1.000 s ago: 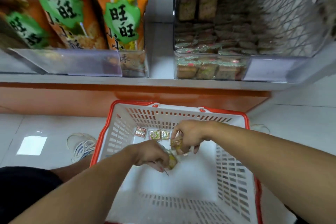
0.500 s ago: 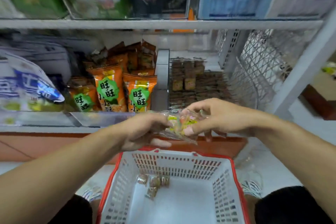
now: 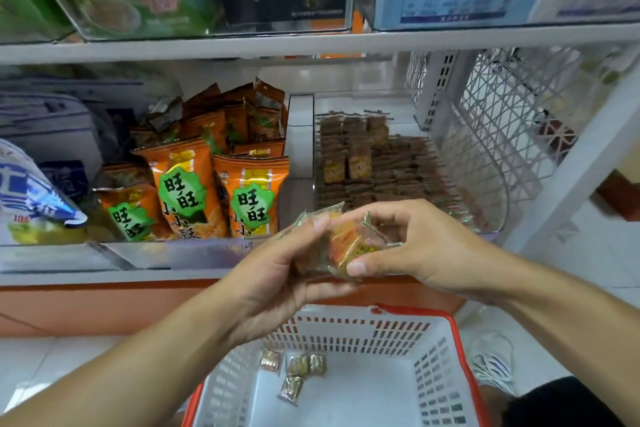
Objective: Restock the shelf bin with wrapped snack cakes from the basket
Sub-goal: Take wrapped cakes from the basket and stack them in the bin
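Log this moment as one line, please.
both hands grip wrapped cakes | before shelf bin | four cakes left in basket

Glossy clear-plastic-wrapped snack cakes (image 3: 349, 246); matt white perforated plastic basket with red rim (image 3: 446, 357); clear glossy plastic shelf bin (image 3: 485, 184).

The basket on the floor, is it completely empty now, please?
No, four wrapped snack cakes lie on the bottom of the basket, near its far wall.
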Available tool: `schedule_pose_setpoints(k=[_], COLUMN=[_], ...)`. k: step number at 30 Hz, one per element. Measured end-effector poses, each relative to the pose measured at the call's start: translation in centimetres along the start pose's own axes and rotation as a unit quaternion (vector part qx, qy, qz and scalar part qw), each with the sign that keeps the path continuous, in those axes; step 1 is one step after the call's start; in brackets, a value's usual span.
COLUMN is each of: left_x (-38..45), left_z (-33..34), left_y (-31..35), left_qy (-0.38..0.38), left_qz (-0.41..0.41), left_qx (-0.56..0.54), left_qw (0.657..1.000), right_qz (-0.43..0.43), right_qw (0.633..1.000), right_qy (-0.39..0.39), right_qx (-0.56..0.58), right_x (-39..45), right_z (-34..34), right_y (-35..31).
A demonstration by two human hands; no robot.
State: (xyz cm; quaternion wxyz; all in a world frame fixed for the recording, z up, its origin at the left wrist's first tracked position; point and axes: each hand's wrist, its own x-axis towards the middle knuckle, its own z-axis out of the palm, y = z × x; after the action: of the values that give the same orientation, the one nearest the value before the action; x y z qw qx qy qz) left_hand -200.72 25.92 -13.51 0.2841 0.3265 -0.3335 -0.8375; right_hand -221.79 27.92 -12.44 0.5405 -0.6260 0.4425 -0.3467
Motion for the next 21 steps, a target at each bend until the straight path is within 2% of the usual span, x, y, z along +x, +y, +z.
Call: schedule_pose_setpoints(k=[3,7,11,14,18,21], left_x=[0.0,-0.1,-0.4,-0.5,-0.2,0.0], left_z=[-0.1,0.1,-0.2,-0.3,-0.5,-0.9], left_y=[-0.1,0.0,0.5,0.7,0.2,0.1], left_qy=[0.006,0.072,0.111,0.093,0.091,0.103], left_qz=[0.003,-0.012,-0.03,-0.039,-0.015,0.036], left_qx=[0.005,-0.012,-0.043,-0.051,-0.051,-0.06], left_qw=[1.0,0.997,0.992,0.994,0.994,0.992], right_qz=[-0.01,-0.024,-0.143,-0.221,-0.213,-0.204], right_qw=[1.0,0.997,0.972,0.943,0.942,0.94], right_qy=[-0.006,0.041,0.105,0.101,0.096,0.129], right_qx=[-0.019,-0.06,-0.155,-0.229,-0.24,-0.241], right_x=[-0.2,-0.3,-0.5,-0.7,-0.6,-0.4], right_z=[0.2,-0.4,-0.4,0.0,0.0,-0.8], right_y=[-0.1,0.0,0.1,0.4,0.7,0.3])
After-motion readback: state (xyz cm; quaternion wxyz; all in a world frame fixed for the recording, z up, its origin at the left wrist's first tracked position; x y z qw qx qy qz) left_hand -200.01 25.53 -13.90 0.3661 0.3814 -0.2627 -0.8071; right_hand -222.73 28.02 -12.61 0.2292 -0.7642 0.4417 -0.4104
